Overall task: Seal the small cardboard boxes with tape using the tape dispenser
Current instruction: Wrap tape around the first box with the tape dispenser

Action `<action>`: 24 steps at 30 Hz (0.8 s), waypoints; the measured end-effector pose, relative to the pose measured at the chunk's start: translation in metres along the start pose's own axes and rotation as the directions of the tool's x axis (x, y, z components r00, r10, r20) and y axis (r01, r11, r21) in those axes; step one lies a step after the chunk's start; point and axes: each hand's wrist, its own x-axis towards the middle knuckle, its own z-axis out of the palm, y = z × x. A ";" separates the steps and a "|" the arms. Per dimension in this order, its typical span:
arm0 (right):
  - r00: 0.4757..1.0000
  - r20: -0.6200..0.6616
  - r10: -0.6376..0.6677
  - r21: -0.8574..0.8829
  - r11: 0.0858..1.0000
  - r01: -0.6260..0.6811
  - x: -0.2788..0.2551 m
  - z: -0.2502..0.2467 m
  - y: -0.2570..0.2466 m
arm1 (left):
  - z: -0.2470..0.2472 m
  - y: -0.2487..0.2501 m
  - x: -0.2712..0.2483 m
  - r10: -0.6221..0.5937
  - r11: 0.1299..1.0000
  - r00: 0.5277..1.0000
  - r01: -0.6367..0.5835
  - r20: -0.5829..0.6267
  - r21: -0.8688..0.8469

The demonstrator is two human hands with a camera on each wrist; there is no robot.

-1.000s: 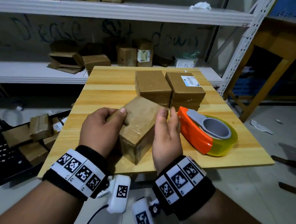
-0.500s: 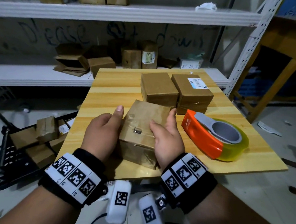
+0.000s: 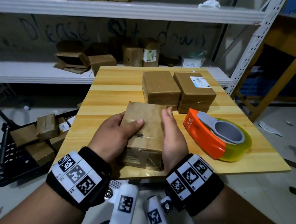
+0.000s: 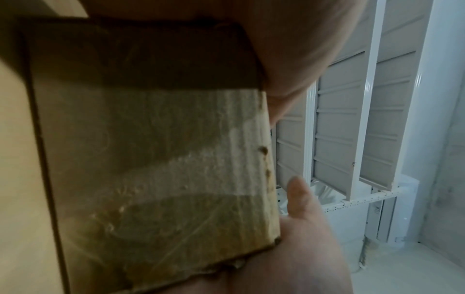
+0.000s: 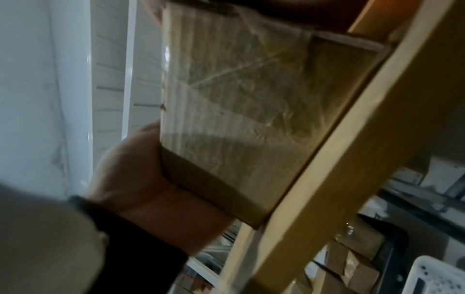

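A small cardboard box [image 3: 149, 112] with shiny tape on its faces sits at the front of the wooden table [image 3: 110, 92], between my hands. My left hand [image 3: 125, 124] grips its left side, thumb on the top face. My right hand [image 3: 170, 128] lies flat against the box's right side with straight fingers. The left wrist view shows the box [image 4: 151, 159] close up with a right-hand finger [image 4: 299, 195] beside it. In the right wrist view the left hand [image 5: 141, 169] holds the box [image 5: 239, 99]. The orange tape dispenser [image 3: 216, 136] lies on the table to the right, untouched.
Two more cardboard boxes [image 3: 160, 88] [image 3: 193, 92] stand side by side just behind the held one. A white shelf [image 3: 42, 74] behind the table carries several boxes. A black cart [image 3: 20, 147] with boxes is on the floor to the left. A wooden frame [image 3: 285, 68] stands far right.
The box has been turned from tilted on an edge to lying flat. My left thumb has come onto its top face. The right hand has slid along the right side.
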 end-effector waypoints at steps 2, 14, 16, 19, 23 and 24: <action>1.000 -0.014 -0.008 -0.001 1.000 0.008 0.001 0.001 0.000 | -0.002 0.001 0.003 0.019 0.998 1.000 -0.019 0.012 0.067; 1.000 -0.007 -0.005 -0.012 1.000 0.004 0.003 -0.015 -0.005 | -0.007 -0.003 0.012 0.078 0.994 0.988 -0.067 -0.135 0.084; 0.999 0.048 0.011 -0.025 1.000 -0.010 0.003 -0.018 -0.005 | -0.007 -0.002 0.010 0.094 0.993 0.989 -0.085 -0.112 0.079; 0.974 0.222 0.037 -0.076 0.997 -0.020 0.003 -0.026 -0.009 | -0.007 -0.005 0.008 0.118 0.987 0.992 -0.112 -0.046 0.116; 0.929 0.361 0.074 -0.178 0.984 -0.009 0.002 -0.034 -0.018 | -0.008 -0.006 0.009 0.132 0.986 0.990 -0.126 -0.051 0.112; 0.923 0.375 0.083 -0.197 0.980 -0.008 0.000 -0.035 -0.020 | -0.007 -0.006 0.009 0.132 0.986 0.990 -0.126 -0.055 0.112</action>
